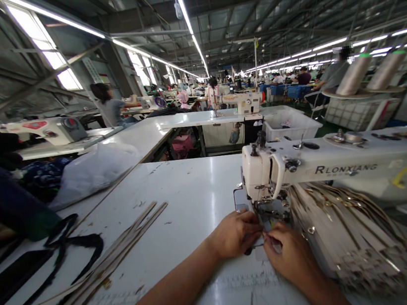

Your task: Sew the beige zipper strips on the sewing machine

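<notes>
The single head-worn camera looks forward and down, close over the white sewing table [180, 200], factory hall beyond.

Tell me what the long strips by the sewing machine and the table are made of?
The strips look like beige woven fabric tape, matte, with small metal bits glinting on some; that is a guess from the blur. The table looks like smooth white laminate, since it shines under the lights. Both hands hold a piece at the needle.

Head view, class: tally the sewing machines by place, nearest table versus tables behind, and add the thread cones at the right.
Sewing machine under the hands: 1
Sewing machines on tables behind: 2
Thread cones: 2
Total: 5
</notes>
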`<state>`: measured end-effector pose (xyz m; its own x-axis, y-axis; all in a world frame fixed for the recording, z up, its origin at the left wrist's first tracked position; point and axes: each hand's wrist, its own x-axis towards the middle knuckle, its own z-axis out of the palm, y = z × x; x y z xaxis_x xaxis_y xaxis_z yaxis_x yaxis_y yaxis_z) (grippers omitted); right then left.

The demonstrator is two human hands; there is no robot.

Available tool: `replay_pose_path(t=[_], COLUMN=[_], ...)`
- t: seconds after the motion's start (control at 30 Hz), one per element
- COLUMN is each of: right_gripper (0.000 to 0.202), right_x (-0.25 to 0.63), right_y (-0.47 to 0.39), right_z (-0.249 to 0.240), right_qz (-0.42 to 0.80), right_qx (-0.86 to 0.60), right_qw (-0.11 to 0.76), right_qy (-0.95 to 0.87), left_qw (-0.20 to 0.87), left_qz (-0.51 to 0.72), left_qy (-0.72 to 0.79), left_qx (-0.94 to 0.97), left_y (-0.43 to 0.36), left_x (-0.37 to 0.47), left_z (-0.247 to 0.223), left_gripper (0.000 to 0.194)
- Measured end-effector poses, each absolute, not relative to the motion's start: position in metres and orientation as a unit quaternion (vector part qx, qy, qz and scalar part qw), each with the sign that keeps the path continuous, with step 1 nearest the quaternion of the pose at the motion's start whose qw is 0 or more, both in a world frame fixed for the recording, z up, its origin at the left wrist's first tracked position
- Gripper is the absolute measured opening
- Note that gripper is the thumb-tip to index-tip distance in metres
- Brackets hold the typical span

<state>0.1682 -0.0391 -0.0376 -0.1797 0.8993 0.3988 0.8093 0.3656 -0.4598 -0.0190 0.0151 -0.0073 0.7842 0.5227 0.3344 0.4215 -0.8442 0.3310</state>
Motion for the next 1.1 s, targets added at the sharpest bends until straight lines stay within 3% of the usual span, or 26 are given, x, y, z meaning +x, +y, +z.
replay_pose_path(t=[0.5,1.1], right_gripper=[0.038,0.037], right_x=[0.161,0.159], right_y=[-0.024,-0.032], right_z=[-0.029,-0.032], right_qz=[0.057,0.038], right_qx=[-0.605,-0.594], right_qw=[0.198,0.220], right_qy=[-0.769,-0.773], left_qw=[0.070,0.107], left_qz=[0.207,0.214], left_qy=[0.316,0.360], left_qx=[0.923,0.902], left_y=[0.015,0.024], left_x=[-0.018,-0.025], left_z=[-0.010,-0.011], left_gripper=[0.026,0.042])
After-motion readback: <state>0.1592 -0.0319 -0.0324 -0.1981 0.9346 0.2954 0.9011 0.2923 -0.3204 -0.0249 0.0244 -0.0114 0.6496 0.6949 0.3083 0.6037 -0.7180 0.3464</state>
